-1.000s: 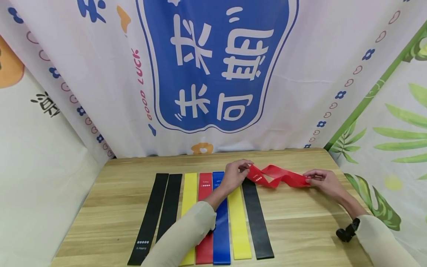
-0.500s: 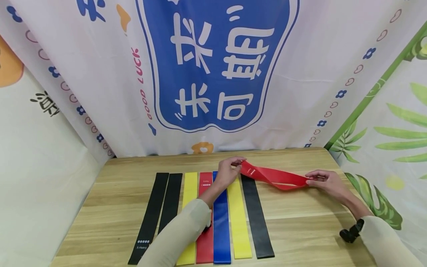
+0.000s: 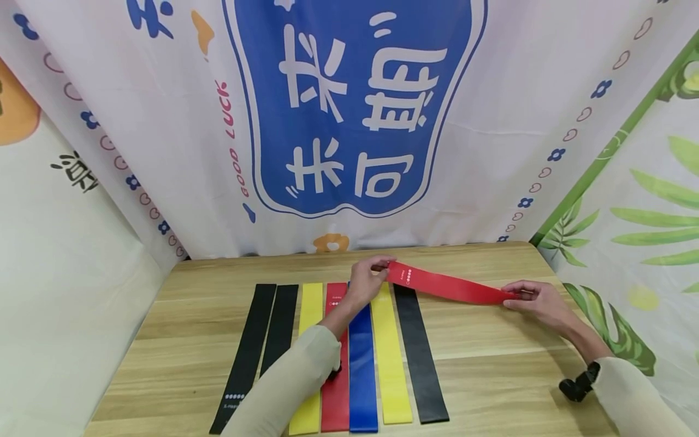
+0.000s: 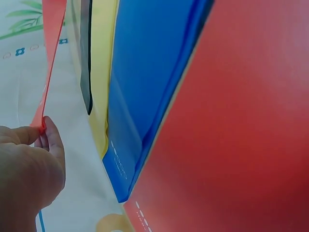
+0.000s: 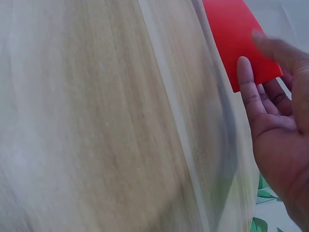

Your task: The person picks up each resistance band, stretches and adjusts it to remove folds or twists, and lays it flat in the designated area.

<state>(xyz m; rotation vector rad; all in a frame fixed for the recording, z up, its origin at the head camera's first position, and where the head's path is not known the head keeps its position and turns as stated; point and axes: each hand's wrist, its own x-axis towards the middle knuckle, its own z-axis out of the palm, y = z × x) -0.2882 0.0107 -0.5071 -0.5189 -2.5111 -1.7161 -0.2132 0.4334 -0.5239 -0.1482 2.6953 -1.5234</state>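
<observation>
A red resistance loop band [image 3: 453, 286] stretches flat between both hands above the back right of the table. My left hand [image 3: 367, 284] pinches its left end, near the printed white dots. In the left wrist view, thumb and fingers of the left hand [image 4: 29, 174] close on the edge of the band [image 4: 52, 43]. The right hand [image 3: 540, 306] holds the other end. In the right wrist view, the band's end [image 5: 236, 43] lies between the thumb and fingers of the right hand [image 5: 285, 135]. Below the left arm, another red band [image 3: 335, 413] lies partly hidden.
Several bands lie side by side on the wooden table [image 3: 491, 376]: two black [image 3: 244, 352] at left, a yellow [image 3: 311, 303], the red, a blue [image 3: 363, 364], another yellow [image 3: 392, 364] and a black [image 3: 422, 358]. A printed curtain [image 3: 491, 182] hangs behind the table.
The held red band was twisted and slack, and is now pulled straight and flat. My left hand has moved left with its end; the right hand has shifted slightly right.
</observation>
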